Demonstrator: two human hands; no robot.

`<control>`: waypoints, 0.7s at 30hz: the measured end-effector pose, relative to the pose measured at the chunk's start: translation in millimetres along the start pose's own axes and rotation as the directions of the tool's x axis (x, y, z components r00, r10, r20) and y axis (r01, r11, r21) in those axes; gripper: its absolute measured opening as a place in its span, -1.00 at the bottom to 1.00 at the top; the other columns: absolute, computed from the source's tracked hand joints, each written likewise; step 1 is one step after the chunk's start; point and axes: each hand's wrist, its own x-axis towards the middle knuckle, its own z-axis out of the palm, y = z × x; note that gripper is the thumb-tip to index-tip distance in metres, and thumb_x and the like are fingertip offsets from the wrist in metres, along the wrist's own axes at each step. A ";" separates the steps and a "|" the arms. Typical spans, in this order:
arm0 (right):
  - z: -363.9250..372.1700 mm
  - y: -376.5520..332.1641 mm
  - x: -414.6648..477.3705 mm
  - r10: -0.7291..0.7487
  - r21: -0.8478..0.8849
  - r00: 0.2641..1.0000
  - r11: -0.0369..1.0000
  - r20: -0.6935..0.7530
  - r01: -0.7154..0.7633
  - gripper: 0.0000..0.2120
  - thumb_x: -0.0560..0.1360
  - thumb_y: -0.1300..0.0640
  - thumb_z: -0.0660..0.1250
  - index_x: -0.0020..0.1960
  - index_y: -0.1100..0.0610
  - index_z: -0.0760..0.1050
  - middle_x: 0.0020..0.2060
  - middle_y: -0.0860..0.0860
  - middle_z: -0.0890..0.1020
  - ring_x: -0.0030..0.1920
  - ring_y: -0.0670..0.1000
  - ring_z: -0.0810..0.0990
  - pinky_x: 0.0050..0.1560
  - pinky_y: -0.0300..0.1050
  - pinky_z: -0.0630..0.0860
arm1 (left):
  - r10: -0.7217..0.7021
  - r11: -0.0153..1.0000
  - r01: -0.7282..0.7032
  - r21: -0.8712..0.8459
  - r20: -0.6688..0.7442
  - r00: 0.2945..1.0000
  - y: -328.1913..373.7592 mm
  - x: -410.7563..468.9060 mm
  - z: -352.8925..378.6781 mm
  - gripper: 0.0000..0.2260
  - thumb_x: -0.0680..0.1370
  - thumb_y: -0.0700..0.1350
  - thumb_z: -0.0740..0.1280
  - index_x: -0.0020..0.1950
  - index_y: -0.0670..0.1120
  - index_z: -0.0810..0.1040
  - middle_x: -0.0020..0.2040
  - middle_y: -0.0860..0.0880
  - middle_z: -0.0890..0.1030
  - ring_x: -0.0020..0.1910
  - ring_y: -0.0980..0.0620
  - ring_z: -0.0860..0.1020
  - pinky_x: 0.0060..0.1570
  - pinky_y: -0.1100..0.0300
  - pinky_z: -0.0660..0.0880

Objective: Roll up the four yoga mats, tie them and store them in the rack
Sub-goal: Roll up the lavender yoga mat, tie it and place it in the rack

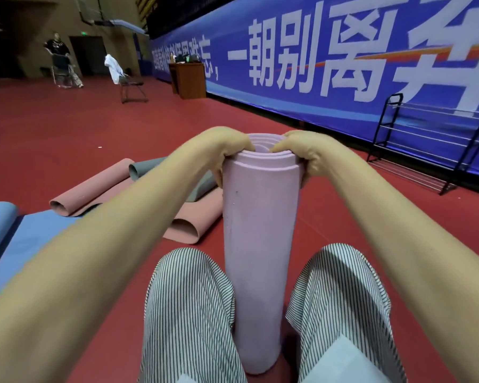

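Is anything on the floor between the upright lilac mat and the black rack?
Nothing visible: only bare red floor lies between the lilac mat and the rack. The pink mat, grey mat and blue mat lie left.

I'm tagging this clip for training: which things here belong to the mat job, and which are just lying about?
Job: lilac rolled mat, gripped at its top by left hand and right hand; pink mat; grey mat; blue mat; black rack.
Lying about: chair with white garment; wooden desk; blue banner.
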 end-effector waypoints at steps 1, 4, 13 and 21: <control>2.6 6.8 0.4 0.006 -0.079 1.000 0.997 0.026 -0.004 -0.83 0.49 0.18 0.30 0.08 0.13 0.44 -0.06 0.17 0.54 -0.15 0.16 0.54 -0.04 0.26 0.52 | 0.011 0.992 -0.010 0.127 -0.009 1.000 -4.0 -0.8 3.5 -0.73 0.55 -0.14 0.29 0.23 -0.20 0.45 0.12 -0.23 0.53 0.10 -0.26 0.55 0.00 -0.20 0.53; 20.0 45.9 1.8 0.024 -0.218 1.000 0.976 0.001 -0.023 -0.52 0.51 -0.06 0.24 0.37 0.07 0.25 0.17 0.06 0.44 0.01 0.11 0.44 -0.14 -0.10 0.41 | 0.056 0.946 -0.024 0.324 -0.090 0.994 -35.0 5.8 22.9 -0.48 0.52 0.06 0.31 0.41 -0.14 0.33 0.34 -0.15 0.43 0.21 -0.18 0.47 -0.02 0.01 0.52; 30.9 35.6 20.6 0.088 -0.230 0.996 0.969 -0.028 -0.092 -0.73 0.47 0.10 0.22 0.11 0.21 0.43 -0.13 0.19 0.55 -0.31 0.14 0.53 -0.33 -0.08 0.51 | 0.031 0.983 -0.017 0.182 -0.075 0.997 -42.6 24.3 19.9 -0.54 0.50 -0.08 0.30 0.37 -0.17 0.33 0.18 -0.20 0.48 -0.09 -0.20 0.53 -0.36 0.03 0.53; 20.5 11.3 10.6 0.021 -0.152 0.992 0.988 -0.121 -0.040 -0.96 0.45 0.25 0.25 -0.17 0.21 0.44 -0.33 0.15 0.49 -0.43 0.09 0.47 -0.52 -0.17 0.46 | 0.057 0.990 -0.043 0.132 -0.102 0.993 -19.4 7.0 4.1 -0.75 0.49 -0.27 0.25 0.16 -0.27 0.49 -0.03 -0.28 0.54 -0.24 -0.26 0.57 -0.56 -0.06 0.53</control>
